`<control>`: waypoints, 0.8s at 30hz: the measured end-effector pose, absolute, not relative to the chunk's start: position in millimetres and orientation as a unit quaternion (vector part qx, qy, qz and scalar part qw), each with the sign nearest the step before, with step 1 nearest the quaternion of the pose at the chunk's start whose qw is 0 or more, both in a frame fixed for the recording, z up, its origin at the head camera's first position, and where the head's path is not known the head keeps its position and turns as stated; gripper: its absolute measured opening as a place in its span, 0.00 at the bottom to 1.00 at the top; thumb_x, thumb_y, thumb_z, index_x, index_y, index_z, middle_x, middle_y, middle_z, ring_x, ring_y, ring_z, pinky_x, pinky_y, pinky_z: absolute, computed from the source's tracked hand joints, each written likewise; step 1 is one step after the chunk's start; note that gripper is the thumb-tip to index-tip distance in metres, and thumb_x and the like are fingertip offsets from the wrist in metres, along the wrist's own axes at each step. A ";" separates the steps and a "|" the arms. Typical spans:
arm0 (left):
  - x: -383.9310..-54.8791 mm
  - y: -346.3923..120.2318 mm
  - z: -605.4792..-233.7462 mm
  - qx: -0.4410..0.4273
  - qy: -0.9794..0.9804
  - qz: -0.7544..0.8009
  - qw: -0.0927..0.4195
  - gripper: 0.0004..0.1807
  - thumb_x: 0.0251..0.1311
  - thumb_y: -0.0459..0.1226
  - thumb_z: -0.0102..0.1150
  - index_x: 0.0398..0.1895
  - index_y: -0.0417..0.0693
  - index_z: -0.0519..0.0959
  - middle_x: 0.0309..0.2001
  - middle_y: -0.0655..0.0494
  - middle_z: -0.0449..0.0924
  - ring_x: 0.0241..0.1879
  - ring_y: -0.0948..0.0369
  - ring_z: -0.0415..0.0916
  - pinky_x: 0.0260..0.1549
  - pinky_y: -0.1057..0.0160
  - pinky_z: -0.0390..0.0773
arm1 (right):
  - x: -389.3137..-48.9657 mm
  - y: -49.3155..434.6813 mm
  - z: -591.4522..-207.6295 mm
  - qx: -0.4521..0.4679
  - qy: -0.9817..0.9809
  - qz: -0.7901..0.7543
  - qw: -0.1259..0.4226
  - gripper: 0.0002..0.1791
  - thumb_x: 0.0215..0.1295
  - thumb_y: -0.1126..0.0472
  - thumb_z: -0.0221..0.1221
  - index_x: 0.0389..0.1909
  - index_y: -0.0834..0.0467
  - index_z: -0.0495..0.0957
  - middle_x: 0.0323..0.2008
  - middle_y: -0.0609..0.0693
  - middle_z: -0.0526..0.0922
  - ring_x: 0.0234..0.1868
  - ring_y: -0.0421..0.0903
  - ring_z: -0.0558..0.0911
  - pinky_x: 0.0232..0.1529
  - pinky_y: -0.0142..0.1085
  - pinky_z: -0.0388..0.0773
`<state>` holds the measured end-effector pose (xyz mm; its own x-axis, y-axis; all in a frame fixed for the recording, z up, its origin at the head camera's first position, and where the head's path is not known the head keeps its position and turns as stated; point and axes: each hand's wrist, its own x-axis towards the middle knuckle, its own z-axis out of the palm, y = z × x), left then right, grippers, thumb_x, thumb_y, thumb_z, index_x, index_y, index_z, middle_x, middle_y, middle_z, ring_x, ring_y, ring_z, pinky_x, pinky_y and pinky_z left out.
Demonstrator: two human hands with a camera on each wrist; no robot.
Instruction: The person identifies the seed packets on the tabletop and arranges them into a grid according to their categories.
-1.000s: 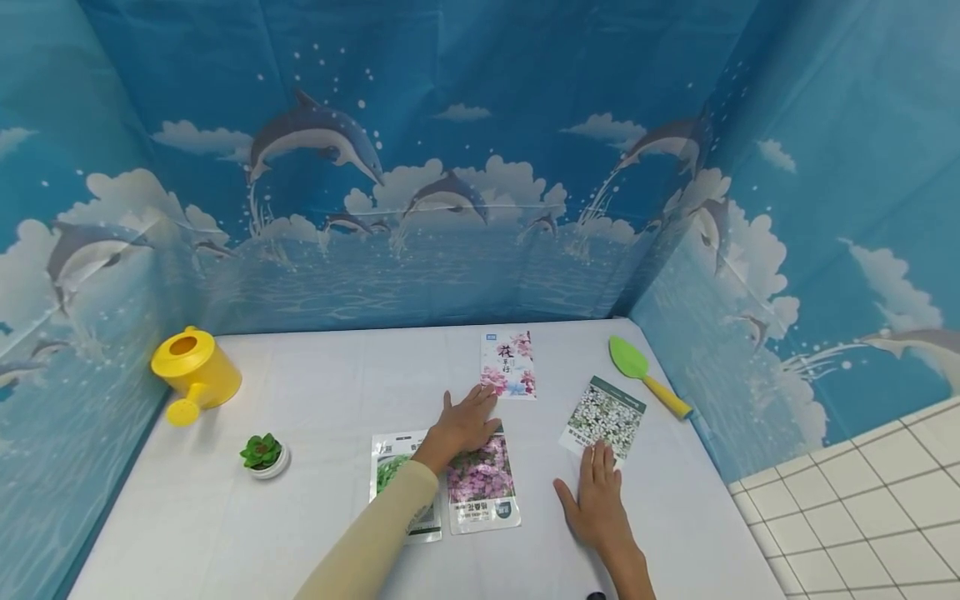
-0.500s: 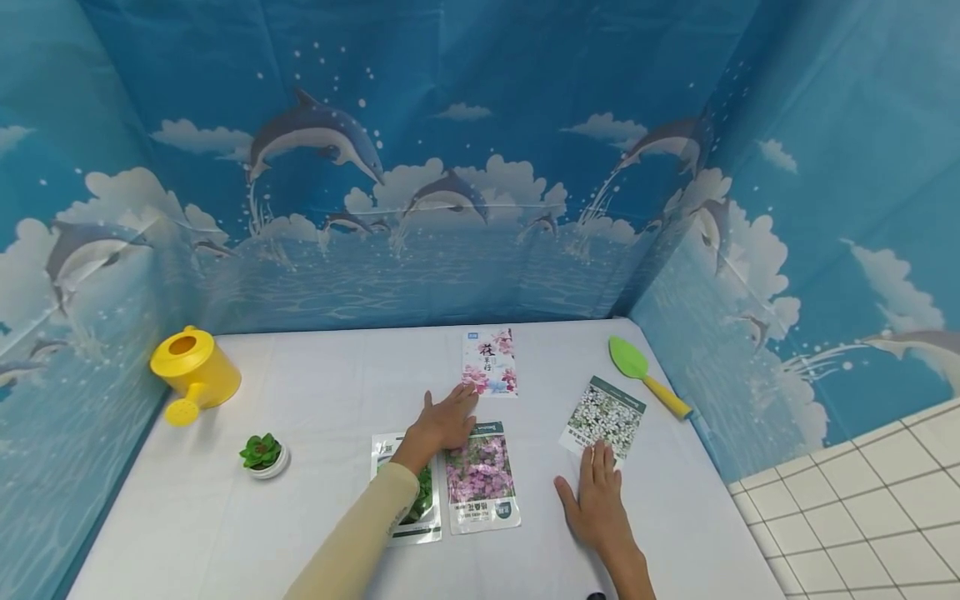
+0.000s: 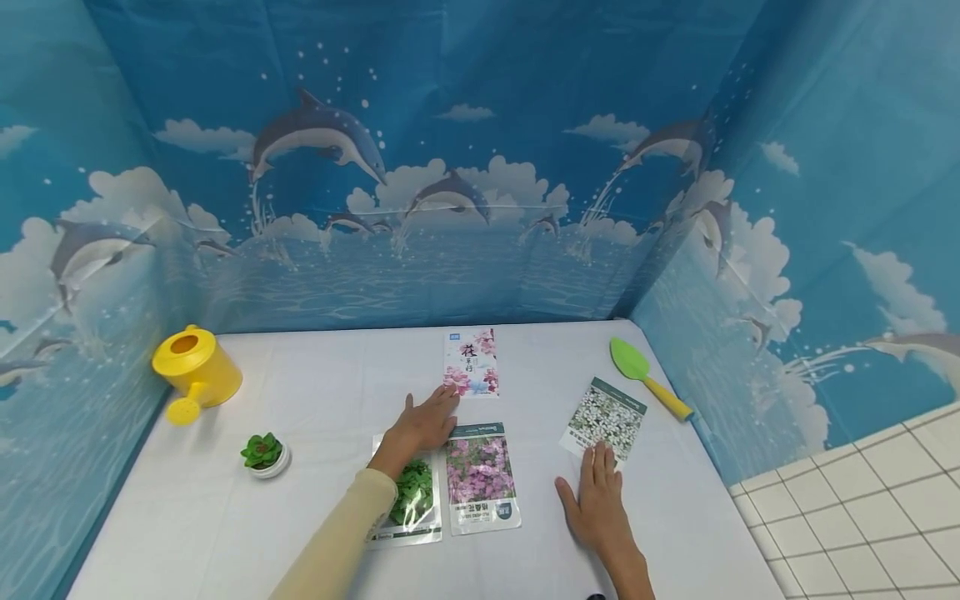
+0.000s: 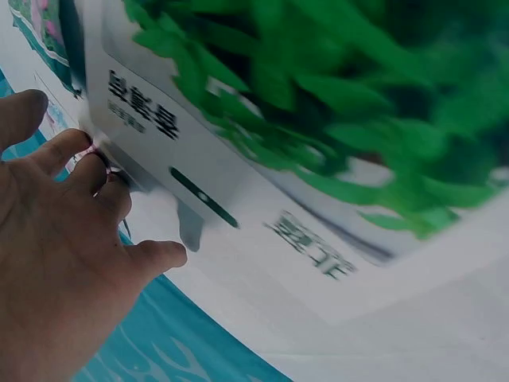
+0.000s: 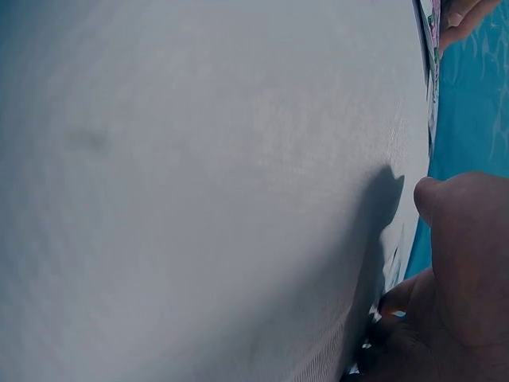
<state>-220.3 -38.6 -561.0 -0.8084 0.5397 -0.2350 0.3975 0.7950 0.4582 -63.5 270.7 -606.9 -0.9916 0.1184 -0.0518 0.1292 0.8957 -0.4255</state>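
Lying just beyond the left hand [image 3: 424, 422] (right hand [image 3: 598, 508] farther) and meeting its fingertips, the flat, rectangular pink-and-white floral packet [image 3: 471, 360] points lengthwise away; both hands, fingers loosely extended, grip nothing.

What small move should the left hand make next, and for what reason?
Probably slide the pink-blossom packet left with the left hand, which touches its near edge. It lies mostly behind the purple-flower packet; moved behind the green-leaf packet, it could free that spot for the slanted white-flower packet.
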 end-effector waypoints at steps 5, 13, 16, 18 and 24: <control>-217.4 -48.4 -562.1 0.251 0.930 0.203 0.178 0.30 0.87 0.42 0.44 0.86 0.42 0.59 0.87 0.47 0.50 0.86 0.47 0.47 0.79 0.24 0.40 | -61.8 272.1 -606.6 0.069 0.975 -0.213 0.010 0.47 0.83 0.48 0.56 0.80 0.81 0.48 0.83 0.78 0.40 0.84 0.75 0.41 0.80 0.73 0.43; -210.5 -69.1 -566.5 0.233 0.932 0.215 0.175 0.31 0.87 0.42 0.45 0.86 0.42 0.59 0.87 0.47 0.50 0.87 0.48 0.46 0.79 0.25 0.40 | -62.1 269.8 -603.1 0.066 0.976 -0.209 0.017 0.47 0.83 0.49 0.56 0.80 0.81 0.47 0.83 0.77 0.39 0.84 0.76 0.40 0.80 0.72 0.42; -207.8 -76.9 -566.7 0.232 0.929 0.226 0.177 0.30 0.86 0.40 0.45 0.85 0.41 0.60 0.87 0.45 0.50 0.87 0.46 0.46 0.79 0.24 0.39 | -62.7 269.2 -603.1 0.066 0.975 -0.209 0.020 0.47 0.83 0.49 0.56 0.80 0.80 0.47 0.83 0.77 0.39 0.84 0.76 0.40 0.80 0.72 0.42; -205.6 -81.6 -566.7 0.229 0.928 0.234 0.178 0.30 0.86 0.40 0.45 0.85 0.41 0.60 0.87 0.45 0.49 0.87 0.46 0.45 0.79 0.24 0.38 | -63.1 269.2 -603.6 0.065 0.975 -0.211 0.021 0.47 0.83 0.49 0.56 0.80 0.81 0.47 0.83 0.77 0.39 0.84 0.76 0.40 0.80 0.72 0.42; -199.5 -93.3 -567.0 0.217 0.932 0.237 0.171 0.30 0.86 0.40 0.45 0.85 0.41 0.60 0.87 0.45 0.50 0.87 0.46 0.45 0.78 0.23 0.38 | -63.5 269.8 -605.5 0.062 0.975 -0.212 0.019 0.47 0.83 0.49 0.56 0.80 0.81 0.47 0.83 0.77 0.39 0.84 0.76 0.39 0.80 0.73 0.42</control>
<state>-199.5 -93.3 -567.0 -0.8474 0.4849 -0.2164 0.3228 0.7940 0.5151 -63.5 269.8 -605.5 -0.9916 0.1131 -0.0634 0.1292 0.9025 -0.4108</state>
